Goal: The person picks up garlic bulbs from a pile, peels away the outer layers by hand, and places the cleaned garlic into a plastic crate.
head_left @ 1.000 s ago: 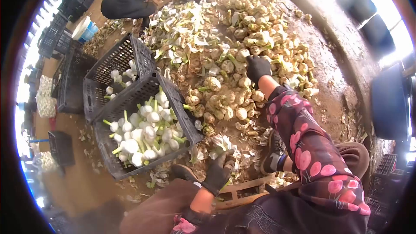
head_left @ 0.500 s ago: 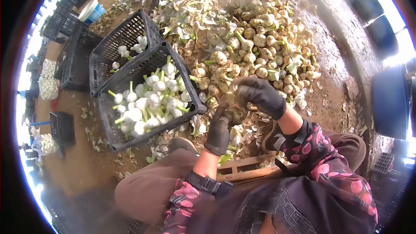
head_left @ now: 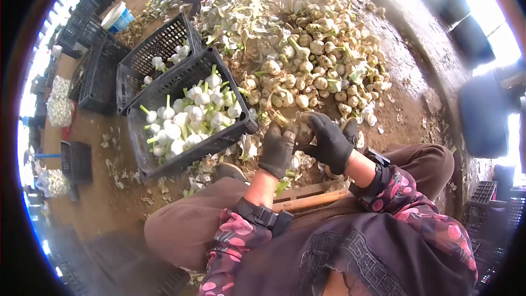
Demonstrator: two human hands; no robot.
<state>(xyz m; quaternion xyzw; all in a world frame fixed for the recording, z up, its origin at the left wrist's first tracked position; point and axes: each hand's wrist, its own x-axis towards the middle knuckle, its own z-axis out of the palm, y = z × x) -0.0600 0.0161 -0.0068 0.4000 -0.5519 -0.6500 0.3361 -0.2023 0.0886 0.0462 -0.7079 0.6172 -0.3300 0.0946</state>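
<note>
Between my two gloved hands is a dirty, brownish garlic bulb, partly covered by the dark fingers. My left hand closes on its left side, with dry husk or stem showing near the fingertips. From the right, my right hand grips the same bulb. Just beyond my hands spreads a large heap of unpeeled garlic bulbs with soil and stems on them. To the left, a black plastic crate holds many clean white garlic bulbs with short green stems.
A second black crate with a few white bulbs stands behind the first. Peeled husks are piled at the back. More crates, a blue and white bucket and filled bags stand at the left. Blue containers line the right.
My right hand has come down and inward, from above the bulb to its right side. The view has shifted slightly. The bulb stays between both hands.
</note>
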